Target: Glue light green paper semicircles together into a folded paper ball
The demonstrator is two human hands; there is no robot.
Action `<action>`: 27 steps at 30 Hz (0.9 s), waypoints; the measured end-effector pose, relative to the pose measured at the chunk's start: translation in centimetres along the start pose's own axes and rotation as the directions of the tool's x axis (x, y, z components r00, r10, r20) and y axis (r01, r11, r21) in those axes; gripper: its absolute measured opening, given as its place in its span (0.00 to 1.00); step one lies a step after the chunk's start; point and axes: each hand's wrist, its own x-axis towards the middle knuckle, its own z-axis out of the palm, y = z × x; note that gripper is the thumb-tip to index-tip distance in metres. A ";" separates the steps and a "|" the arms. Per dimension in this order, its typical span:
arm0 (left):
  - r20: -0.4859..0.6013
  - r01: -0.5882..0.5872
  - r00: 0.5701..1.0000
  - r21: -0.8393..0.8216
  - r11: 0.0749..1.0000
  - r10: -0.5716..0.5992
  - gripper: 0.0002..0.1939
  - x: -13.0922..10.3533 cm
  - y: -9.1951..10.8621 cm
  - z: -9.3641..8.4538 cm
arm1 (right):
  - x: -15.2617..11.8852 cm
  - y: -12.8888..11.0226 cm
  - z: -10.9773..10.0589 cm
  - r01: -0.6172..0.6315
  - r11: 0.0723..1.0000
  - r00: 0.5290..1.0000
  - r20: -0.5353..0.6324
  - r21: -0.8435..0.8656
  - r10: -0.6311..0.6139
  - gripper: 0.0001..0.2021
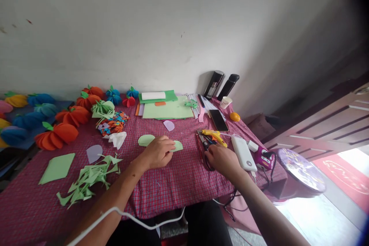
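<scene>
My left hand point(160, 151) is closed over the table's middle, its fingertips at a rounded light green paper piece point(178, 145). Another rounded green piece point(146, 140) lies just left of that hand, partly behind it. At the right, my right hand point(219, 156) is curled on the dark-handled scissors point(206, 146), whose handles are partly hidden under it. A yellow glue gun point(215, 137) lies just beyond these fingers. Light green paper scraps point(89, 180) are heaped at the left, near a stack of green sheets point(57, 168).
Orange paper pumpkins point(59, 135) and others stand at the left. Paper sheets point(168, 110) lie at the back. Two dark bottles point(215, 84), a paper cup point(225, 102), a phone point(219, 120), a white power bank point(243, 153) and a purple power strip point(264, 157) are at the right.
</scene>
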 end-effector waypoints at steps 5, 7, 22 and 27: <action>0.052 -0.071 0.997 0.136 0.988 0.065 0.11 -0.1 0.4 -0.5 | 0.3 -0.9 1.3 -0.018 1.000 0.998 -0.061 0.025 0.019 0.19; 0.061 -0.068 0.996 0.150 0.986 0.060 0.10 -0.1 0.5 -0.7 | 1.2 -1.8 1.3 -0.021 0.999 0.997 -0.078 0.044 0.024 0.19; 0.178 -0.089 0.983 0.225 0.970 0.049 0.07 0.0 0.9 -1.2 | 2.5 -9.2 2.6 0.310 0.949 0.951 -0.026 0.066 -0.309 0.13; 0.209 -0.085 0.977 0.248 0.965 0.032 0.08 0.2 1.1 -1.3 | 2.7 -10.0 2.4 0.340 0.940 0.939 0.059 -0.015 -0.339 0.13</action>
